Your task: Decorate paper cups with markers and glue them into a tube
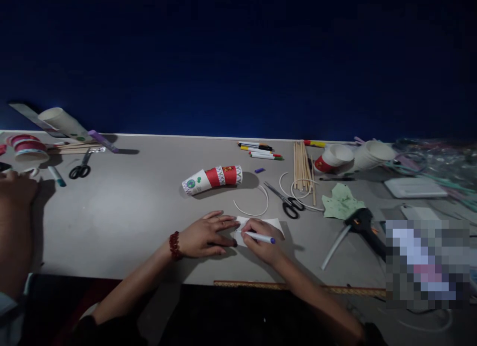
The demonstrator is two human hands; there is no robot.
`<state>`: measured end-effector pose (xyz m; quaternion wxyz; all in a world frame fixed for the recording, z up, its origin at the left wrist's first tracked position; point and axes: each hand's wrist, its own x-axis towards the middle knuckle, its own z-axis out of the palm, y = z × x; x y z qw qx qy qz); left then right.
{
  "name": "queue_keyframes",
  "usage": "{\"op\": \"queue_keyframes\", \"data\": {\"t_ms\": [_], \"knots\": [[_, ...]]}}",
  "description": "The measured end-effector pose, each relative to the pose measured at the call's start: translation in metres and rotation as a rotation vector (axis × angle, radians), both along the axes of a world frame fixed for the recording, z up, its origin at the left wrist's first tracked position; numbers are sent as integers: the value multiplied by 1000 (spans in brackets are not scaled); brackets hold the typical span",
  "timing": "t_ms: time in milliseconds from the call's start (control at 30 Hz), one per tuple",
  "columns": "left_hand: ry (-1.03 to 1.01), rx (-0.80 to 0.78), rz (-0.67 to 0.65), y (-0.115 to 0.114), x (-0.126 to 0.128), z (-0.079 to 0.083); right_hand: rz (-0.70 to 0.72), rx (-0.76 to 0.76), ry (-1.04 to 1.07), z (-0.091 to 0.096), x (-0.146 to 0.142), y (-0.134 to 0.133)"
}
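My right hand (261,239) is closed around a white marker (263,237) with a blue-purple end. The marker's tip meets a small piece of white paper (276,226) on the table. My left hand (210,235), with a red bead bracelet at the wrist, lies flat with fingers stretched out, its fingertips at the paper's left edge. Beyond my hands, joined paper cups (214,179) with red bands and drawn zigzag patterns lie on their side. A purple marker cap (260,170) rests near them.
Scissors (288,202), white cord (266,202), wooden sticks (301,167) and markers (261,151) lie beyond my hands. To the right are a glue gun (365,226), green paper (342,202) and stacked cups (372,157). Another person's hand (17,187) is at far left, near other scissors (81,168).
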<state>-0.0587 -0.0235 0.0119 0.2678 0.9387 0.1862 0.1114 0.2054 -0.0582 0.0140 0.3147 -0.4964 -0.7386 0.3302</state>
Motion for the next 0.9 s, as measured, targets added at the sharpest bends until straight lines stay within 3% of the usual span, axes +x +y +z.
{"op": "queue_keyframes", "data": {"t_ms": [900], "knots": [[-36,-16,-1,0,0,-2,112,23,-77,2,3,2]]}}
